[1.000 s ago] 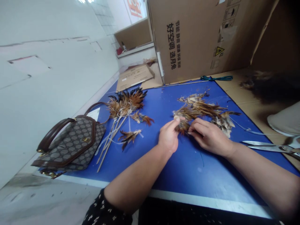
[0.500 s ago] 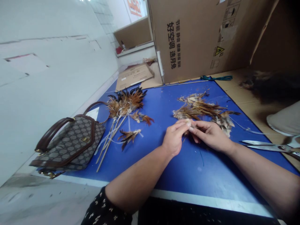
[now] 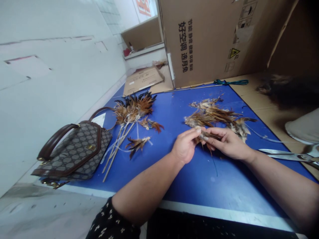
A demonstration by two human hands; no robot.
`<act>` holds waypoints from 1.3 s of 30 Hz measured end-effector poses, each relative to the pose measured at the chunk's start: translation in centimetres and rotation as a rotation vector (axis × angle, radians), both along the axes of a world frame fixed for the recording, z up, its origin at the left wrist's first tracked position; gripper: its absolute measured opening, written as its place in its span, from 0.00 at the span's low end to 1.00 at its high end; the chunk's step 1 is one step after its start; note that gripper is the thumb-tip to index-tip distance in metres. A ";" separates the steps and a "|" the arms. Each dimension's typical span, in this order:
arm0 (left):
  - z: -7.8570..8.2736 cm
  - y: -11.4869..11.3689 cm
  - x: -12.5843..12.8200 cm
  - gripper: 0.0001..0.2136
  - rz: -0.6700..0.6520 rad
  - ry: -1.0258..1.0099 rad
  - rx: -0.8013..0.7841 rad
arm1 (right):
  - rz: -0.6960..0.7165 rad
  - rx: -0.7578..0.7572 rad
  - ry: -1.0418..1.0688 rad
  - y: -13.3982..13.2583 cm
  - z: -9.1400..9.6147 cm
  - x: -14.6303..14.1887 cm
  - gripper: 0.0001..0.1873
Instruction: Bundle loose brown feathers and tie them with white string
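Brown feathers are pinched between my two hands above the blue table. My left hand grips them at their left end, thumb pressed against the fingers. On the other side, my right hand holds the same feathers between thumb and fingers. Some reddish-brown tips hang below the hands. Just beyond lies a loose pile of brown and pale feathers. Off to the left are feather bunches on thin sticks, with two small tied feather clusters beside them.
A patterned handbag sits at the table's left. Metal scissors lie at the right edge, near a pale cylindrical object. A big cardboard box stands at the back, with a green cord bundle before it.
The fingers of my right hand have shifted, and more of the held brown feathers now shows between the hands. The feather pile and the bunches on sticks stay put.
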State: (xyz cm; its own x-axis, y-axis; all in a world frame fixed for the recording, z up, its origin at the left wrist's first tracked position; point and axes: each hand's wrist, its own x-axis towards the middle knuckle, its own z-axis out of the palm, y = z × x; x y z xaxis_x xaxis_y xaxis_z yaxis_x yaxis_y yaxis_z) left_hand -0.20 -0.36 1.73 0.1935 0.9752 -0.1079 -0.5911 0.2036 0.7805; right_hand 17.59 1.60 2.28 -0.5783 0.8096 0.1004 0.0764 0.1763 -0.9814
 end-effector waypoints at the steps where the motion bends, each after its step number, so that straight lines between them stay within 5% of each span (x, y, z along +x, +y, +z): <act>1: 0.0 0.0 0.0 0.10 0.007 0.002 0.008 | -0.004 0.002 -0.007 0.0 -0.1 0.1 0.21; 11: 0.1 1.3 -0.7 0.16 0.439 0.060 0.050 | -0.233 -0.008 0.073 1.2 -1.0 1.0 0.19; 16: -0.7 2.2 -1.5 0.20 0.510 0.150 0.062 | -0.439 0.053 0.115 2.0 -1.1 1.5 0.17; 19: -1.2 2.3 -1.8 0.19 0.523 0.219 0.103 | -0.497 0.178 -0.050 2.4 -0.6 2.4 0.16; 26: -1.1 1.6 -1.6 0.12 0.476 0.275 0.246 | -0.243 0.698 -0.609 3.7 1.0 5.8 0.12; 33: -0.7 1.0 -0.9 0.17 0.314 0.208 0.210 | -0.182 0.583 -0.858 3.3 0.3 5.2 0.15; 39: -1.4 0.9 -1.0 0.17 0.278 0.345 0.265 | -0.146 0.568 -0.569 3.3 -0.1 4.6 0.12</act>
State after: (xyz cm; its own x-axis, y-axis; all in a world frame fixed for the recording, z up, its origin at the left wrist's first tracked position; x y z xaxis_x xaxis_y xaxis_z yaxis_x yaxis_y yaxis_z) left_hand -1.19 0.53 0.31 -0.0804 0.9871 0.1381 -0.2938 -0.1559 0.9431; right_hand 22.22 4.90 2.15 -0.5572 0.7946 0.2412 0.5966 0.5851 -0.5493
